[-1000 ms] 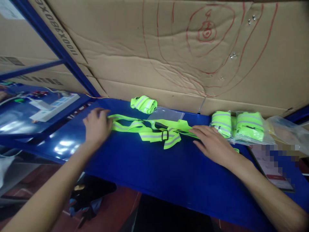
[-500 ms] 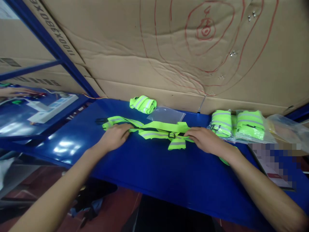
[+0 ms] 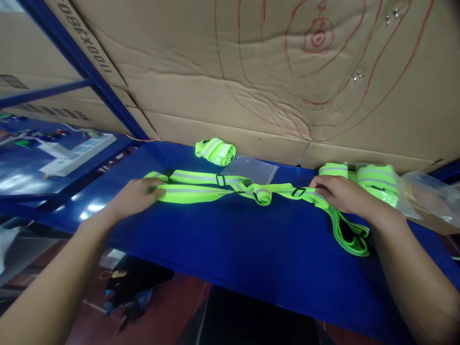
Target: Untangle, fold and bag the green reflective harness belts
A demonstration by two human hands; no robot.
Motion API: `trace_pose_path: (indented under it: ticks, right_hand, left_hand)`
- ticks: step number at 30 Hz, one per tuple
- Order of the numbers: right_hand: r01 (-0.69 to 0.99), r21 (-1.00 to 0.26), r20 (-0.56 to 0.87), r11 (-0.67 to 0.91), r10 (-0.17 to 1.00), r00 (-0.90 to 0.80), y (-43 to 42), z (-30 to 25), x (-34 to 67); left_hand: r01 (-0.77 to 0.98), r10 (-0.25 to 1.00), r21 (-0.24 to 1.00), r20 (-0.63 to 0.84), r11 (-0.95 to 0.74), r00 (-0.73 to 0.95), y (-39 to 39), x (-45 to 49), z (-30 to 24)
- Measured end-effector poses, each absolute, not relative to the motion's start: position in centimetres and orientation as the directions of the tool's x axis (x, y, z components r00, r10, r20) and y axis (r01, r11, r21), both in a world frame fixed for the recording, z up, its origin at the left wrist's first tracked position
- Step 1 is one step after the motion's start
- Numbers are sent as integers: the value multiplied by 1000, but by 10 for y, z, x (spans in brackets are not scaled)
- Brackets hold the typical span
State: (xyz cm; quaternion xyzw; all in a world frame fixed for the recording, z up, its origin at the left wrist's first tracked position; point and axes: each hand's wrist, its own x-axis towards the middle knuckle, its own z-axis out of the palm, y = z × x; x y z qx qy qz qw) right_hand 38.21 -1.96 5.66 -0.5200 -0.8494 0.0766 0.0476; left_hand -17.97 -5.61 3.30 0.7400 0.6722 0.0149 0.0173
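a reflective strap harness [image 3: 196,194] is laid lengthwise across the blue table [image 3: 230,258], between the two hands. its left end is pinched by the left hand [image 3: 138,196], the fingertips seemingly closed on the band; near a black buckle [image 3: 299,191], the other part is gripped between thumb and fingers of the right hand [image 3: 336,191]. by being held at two well-separated places, the bands are presumably kept stretched and their twists made easier to see. a small curl is left in the middle, and past the right hand a slack loop [image 3: 338,230] is let hang loosely over the tabletop, as nothing holds it there.

behind, a folded bundle [image 3: 215,152] is set by the cardboard wall [image 3: 179,96], beside a clear bag [image 3: 249,168], probably so that the front is left free for handling. at the right, bagged bundles [image 3: 377,184] are lined up against the cardboard, perhaps to be kept apart from the loose one.
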Motion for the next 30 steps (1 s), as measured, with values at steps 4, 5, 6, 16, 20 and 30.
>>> trace_pose_path:
  ticks: [4, 5, 6, 16, 20, 30]
  right_hand:
    - [861, -192, -15, 471, 876, -483, -23, 58, 374]
    - [847, -209, -29, 489, 862, -505, -25, 59, 371]
    - [829, -232, -44, 508, 846, -531, -28, 60, 368]
    - [753, -212, 67, 623, 778, -624, -51, 54, 336]
    - [617, -244, 168, 749, 659, -733, -61, 37, 299]
    - [591, -348, 60, 727, 647, -760, -49, 39, 293]
  left_hand:
    - [985, 985, 13, -17, -172, 172, -60, -166, 29]
    - [980, 980, 6, -21, -199, 199, -62, -161, 27]
    - [974, 974, 1, -22, -227, 227, -64, -155, 24]
    - [778, 785, 147, 236, -611, 572, -83, -20, 23]
    - [708, 675, 6, 307, -706, 670, -71, 31, 24]
    - [629, 454, -253, 505, -735, 734, -125, 16, 12]
